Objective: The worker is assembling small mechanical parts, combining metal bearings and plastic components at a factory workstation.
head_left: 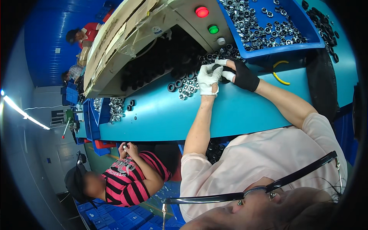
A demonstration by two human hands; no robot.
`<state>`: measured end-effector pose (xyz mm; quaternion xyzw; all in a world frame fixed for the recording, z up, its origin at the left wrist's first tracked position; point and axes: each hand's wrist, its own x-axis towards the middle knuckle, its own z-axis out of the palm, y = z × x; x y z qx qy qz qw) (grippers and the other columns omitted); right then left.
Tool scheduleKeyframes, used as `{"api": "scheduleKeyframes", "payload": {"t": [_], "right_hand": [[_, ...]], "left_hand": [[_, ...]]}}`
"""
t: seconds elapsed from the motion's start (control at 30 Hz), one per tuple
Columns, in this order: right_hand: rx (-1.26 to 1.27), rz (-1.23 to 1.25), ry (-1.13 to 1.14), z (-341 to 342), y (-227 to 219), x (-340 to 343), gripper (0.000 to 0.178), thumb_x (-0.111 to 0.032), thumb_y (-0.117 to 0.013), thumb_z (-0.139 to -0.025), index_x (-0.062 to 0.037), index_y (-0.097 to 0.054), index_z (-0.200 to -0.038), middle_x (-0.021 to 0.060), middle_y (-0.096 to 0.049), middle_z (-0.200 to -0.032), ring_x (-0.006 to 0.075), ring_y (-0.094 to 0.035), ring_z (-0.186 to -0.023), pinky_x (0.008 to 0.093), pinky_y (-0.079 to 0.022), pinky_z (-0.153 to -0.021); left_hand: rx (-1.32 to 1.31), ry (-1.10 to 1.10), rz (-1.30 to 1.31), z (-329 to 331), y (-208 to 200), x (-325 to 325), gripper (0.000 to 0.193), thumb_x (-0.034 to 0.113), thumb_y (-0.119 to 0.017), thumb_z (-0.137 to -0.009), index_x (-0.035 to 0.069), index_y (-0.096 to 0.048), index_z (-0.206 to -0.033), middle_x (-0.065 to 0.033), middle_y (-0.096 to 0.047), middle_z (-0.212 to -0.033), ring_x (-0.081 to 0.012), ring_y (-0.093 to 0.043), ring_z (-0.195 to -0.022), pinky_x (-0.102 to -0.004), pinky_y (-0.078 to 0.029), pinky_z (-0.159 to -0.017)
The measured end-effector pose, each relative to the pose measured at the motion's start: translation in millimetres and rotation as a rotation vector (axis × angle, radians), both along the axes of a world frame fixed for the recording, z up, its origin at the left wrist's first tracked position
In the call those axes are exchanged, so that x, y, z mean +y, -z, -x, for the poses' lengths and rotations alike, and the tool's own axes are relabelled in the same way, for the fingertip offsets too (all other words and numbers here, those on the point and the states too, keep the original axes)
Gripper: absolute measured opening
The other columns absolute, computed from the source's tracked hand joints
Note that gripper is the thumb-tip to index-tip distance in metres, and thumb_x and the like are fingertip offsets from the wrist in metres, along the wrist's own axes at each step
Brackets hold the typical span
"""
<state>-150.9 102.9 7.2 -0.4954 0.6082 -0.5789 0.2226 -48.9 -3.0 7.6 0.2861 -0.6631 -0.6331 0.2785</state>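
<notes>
My left hand (209, 79), in a white glove, is closed at the front of a machine opening. My right hand (245, 75), in a black glove with white at the fingertips, meets it there. Between their fingers is a small black rubber ring (217, 67), partly hidden by the gloves; whether a hub sits inside it I cannot tell. Beside my left hand, shiny metal hubs (187, 89) lie in a cluster on the blue-green table (161, 115), with black rings (171, 87) around them. More hubs lie beyond my hands.
A blue tray (283, 49) full of chrome hubs stands at the far right, with yellow-handled pliers (281, 73) before it. The machine housing (126, 38) carries red and green lights. Black rings (326, 30) lie beyond the tray. A co-worker in stripes (134, 176) sits to the left.
</notes>
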Motion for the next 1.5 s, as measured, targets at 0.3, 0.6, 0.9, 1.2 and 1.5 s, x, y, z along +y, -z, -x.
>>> {"api": "scheduleKeyframes", "payload": {"t": [0.3, 0.6, 0.9, 1.2, 1.5], "right_hand": [[-0.454, 0.111, -0.031, 8, 9, -4, 0.046, -0.01, -0.06, -0.082, -0.0011, -0.045, -0.125, 0.0086, -0.055, -0.118, 0.0162, -0.051, -0.109, 0.0288, -0.039, -0.095], [-0.499, 0.119, -0.066, 11, 5, -6, 0.049, -0.007, -0.065, -0.077, -0.0035, -0.049, -0.124, 0.0079, -0.054, -0.119, 0.015, -0.049, -0.112, 0.0289, -0.038, -0.097], [-0.497, 0.135, -0.067, 9, -1, -6, 0.05, -0.007, -0.065, -0.077, -0.005, -0.05, -0.124, 0.0072, -0.054, -0.119, 0.0149, -0.05, -0.111, 0.029, -0.037, -0.097], [-0.467, 0.125, -0.042, 11, 13, -8, 0.049, -0.008, -0.064, -0.078, -0.0052, -0.049, -0.125, 0.0066, -0.054, -0.118, 0.0146, -0.05, -0.11, 0.0282, -0.039, -0.096], [-0.527, 0.111, -0.053, 9, 6, -7, 0.049, -0.008, -0.064, -0.078, -0.0054, -0.049, -0.125, 0.0068, -0.054, -0.119, 0.0142, -0.05, -0.111, 0.0283, -0.038, -0.096]], "left_hand": [[0.164, 0.13, 0.688, -7, -13, -13, 0.038, -0.008, -0.063, -0.072, -0.002, -0.055, -0.109, -0.013, -0.055, -0.109, -0.0197, -0.057, -0.097, -0.028, -0.048, -0.08], [0.22, 0.168, 0.168, -3, -11, 3, 0.087, -0.016, -0.055, -0.069, 0.005, -0.014, -0.142, -0.0234, -0.038, -0.127, -0.0305, -0.045, -0.116, -0.0368, -0.039, -0.098], [0.2, 0.177, 0.216, -4, -12, 1, 0.085, -0.015, -0.055, -0.071, 0.004, -0.014, -0.142, -0.0226, -0.039, -0.126, -0.029, -0.045, -0.116, -0.0369, -0.038, -0.098], [0.256, 0.168, 0.168, -4, -9, 5, 0.082, -0.015, -0.056, -0.072, 0.004, -0.016, -0.142, -0.0179, -0.045, -0.118, -0.0249, -0.051, -0.109, -0.0335, -0.041, -0.094], [0.263, 0.185, 0.13, -3, -5, 2, 0.081, -0.016, -0.055, -0.073, 0.005, -0.017, -0.141, -0.016, -0.047, -0.116, -0.022, -0.051, -0.106, -0.0323, -0.042, -0.092]]}}
